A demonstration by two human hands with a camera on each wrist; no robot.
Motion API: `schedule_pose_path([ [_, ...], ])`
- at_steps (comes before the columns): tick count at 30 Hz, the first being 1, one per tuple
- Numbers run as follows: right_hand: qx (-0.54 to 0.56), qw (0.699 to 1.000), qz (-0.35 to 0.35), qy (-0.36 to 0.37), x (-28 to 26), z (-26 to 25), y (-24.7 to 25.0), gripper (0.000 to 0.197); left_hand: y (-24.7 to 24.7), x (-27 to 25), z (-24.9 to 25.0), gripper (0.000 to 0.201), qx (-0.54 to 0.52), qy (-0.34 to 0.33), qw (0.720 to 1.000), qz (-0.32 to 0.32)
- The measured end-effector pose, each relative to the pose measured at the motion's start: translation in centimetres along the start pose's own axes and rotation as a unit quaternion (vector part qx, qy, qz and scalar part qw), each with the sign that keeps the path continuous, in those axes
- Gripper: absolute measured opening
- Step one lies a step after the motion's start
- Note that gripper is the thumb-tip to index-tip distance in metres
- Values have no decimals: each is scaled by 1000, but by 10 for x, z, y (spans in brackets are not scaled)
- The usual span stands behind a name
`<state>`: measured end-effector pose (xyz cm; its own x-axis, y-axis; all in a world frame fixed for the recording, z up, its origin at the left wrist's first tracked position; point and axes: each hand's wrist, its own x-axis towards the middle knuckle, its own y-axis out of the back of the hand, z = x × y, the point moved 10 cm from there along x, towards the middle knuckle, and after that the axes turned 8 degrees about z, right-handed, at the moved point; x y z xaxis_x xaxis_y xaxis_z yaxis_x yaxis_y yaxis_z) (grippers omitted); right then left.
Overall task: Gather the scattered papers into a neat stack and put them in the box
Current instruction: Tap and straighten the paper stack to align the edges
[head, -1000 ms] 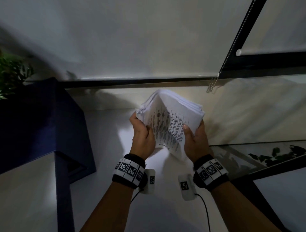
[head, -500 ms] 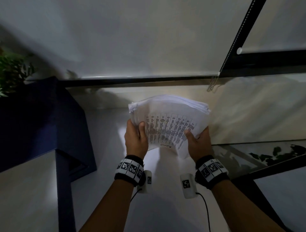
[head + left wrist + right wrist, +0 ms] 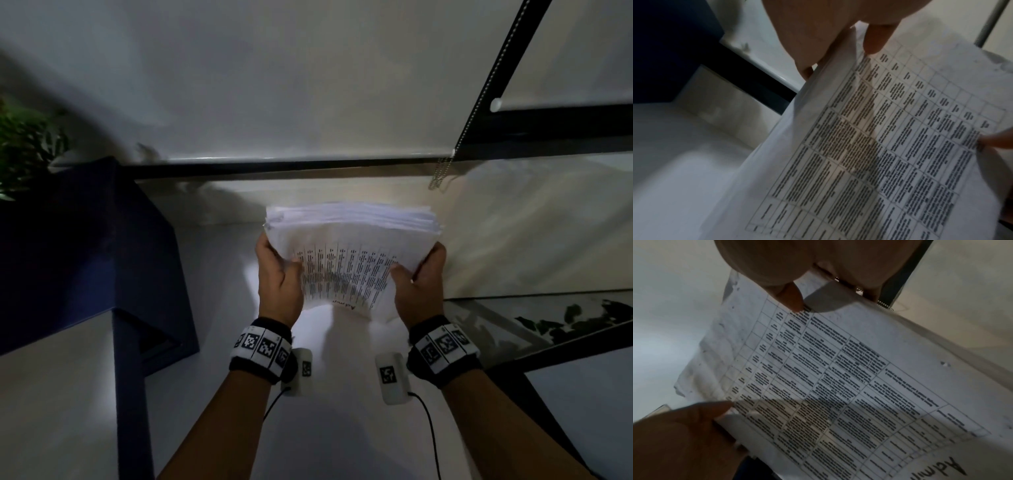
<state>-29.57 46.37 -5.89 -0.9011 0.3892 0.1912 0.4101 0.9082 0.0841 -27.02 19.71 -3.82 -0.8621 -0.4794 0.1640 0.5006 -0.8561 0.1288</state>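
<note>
Head view: both hands [image 3: 349, 284] are gripping the paper stack [image 3: 349, 246], squaring it; next, carrying it to the box

Counted: one stack of printed papers [image 3: 349, 246], two hands, left hand [image 3: 279, 277] and right hand [image 3: 419, 284], one dark blue box [image 3: 85, 240], one potted plant [image 3: 24, 147].

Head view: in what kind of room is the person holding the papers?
Probably an office or study: a roller blind with bead chain, printed table papers, a glass-topped table and a plant.
</note>
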Motion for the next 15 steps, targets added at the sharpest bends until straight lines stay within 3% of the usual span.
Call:
schedule_pose_path([
  [11, -8, 1000, -9, 0, 6, -5, -7, 49, -19, 3, 5, 60, -23, 49, 998, -28],
  [13, -5, 1000, -14, 1, 6, -8, -8, 50, -22, 4, 5, 51, -23, 47, 998, -33],
  [15, -15, 1000, -17, 6, 8, -10, -5, 51, -18, 6, 9, 28, -24, 31, 999, -32],
])
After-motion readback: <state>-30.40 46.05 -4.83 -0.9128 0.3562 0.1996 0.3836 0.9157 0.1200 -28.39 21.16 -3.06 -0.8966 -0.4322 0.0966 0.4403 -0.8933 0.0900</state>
